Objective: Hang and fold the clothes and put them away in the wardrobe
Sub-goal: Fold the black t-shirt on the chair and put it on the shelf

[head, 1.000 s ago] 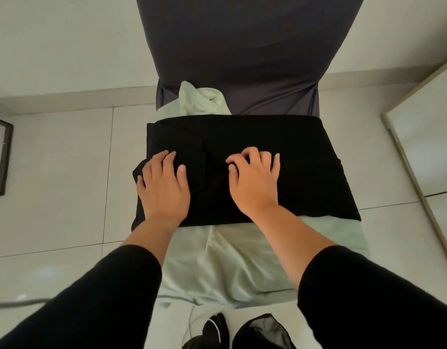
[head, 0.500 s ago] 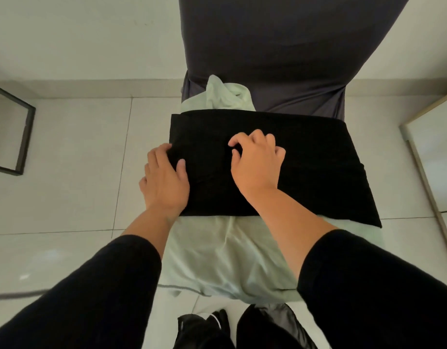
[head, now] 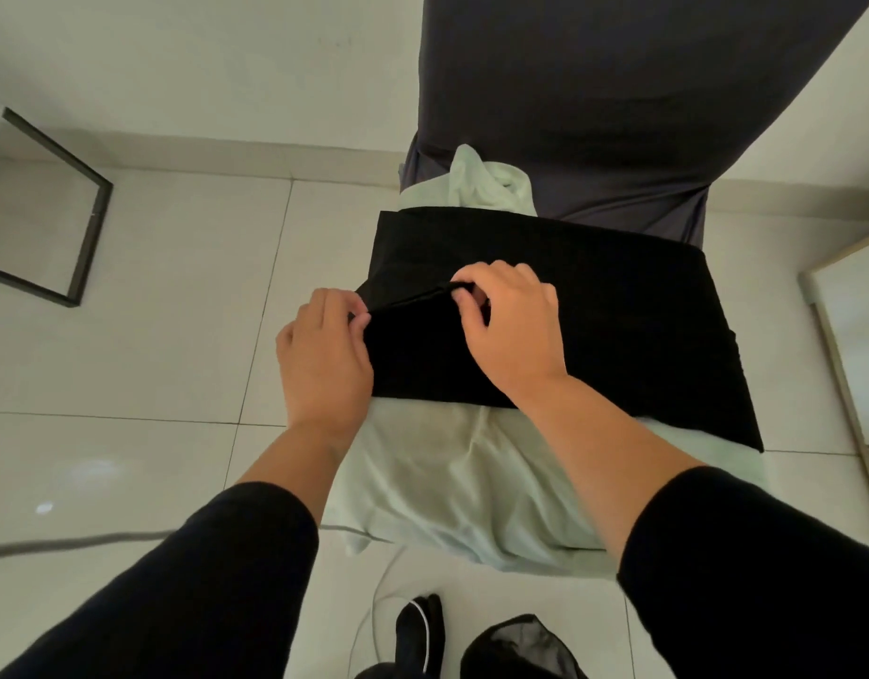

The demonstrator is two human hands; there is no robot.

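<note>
Pinching a raised fold of the black garment [head: 594, 325], left hand [head: 325, 357] at its left edge and right hand [head: 508, 330] mid-cloth, pale green cloth [head: 452, 482] underneath both.

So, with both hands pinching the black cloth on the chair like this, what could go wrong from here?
1. The left hand and right hand pinch only the left part of the black garment; lifting it may undo the folded right part.
2. It lies on a loose pale green cloth that hangs over the chair seat; pulling may drag that cloth toward the floor.
3. A thin cable lies on the floor near the feet, so stepping could catch it.
</note>
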